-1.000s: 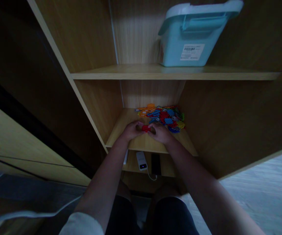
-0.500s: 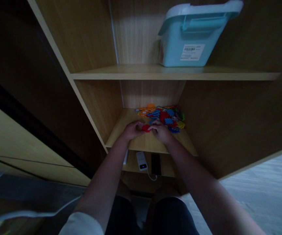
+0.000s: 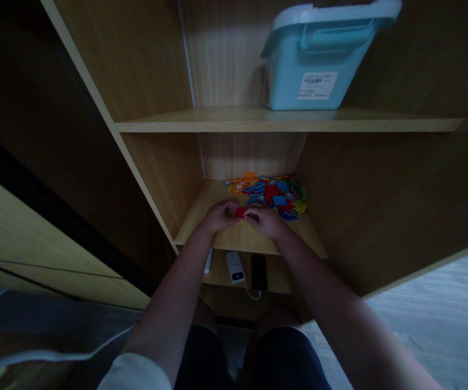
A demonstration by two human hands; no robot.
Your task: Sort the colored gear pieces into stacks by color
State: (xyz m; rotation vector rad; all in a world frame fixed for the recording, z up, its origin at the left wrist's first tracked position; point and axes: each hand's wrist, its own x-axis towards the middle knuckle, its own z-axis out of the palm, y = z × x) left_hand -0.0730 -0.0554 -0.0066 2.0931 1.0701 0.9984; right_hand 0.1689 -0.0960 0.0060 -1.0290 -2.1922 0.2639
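Dim wooden cabinet shelf (image 3: 242, 237): curled left hand (image 3: 219, 216) and right hand (image 3: 267, 219) pinch a red piece (image 3: 240, 212) behind its front edge.

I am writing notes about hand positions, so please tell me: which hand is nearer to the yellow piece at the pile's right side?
Right. The right hand is left of the yellow piece; the left hand is farther left, beyond the held red piece.

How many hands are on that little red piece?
2: the left grip holds the red piece from its left, the right grip from its right, both by the pile of colourful pieces. No other hands show.
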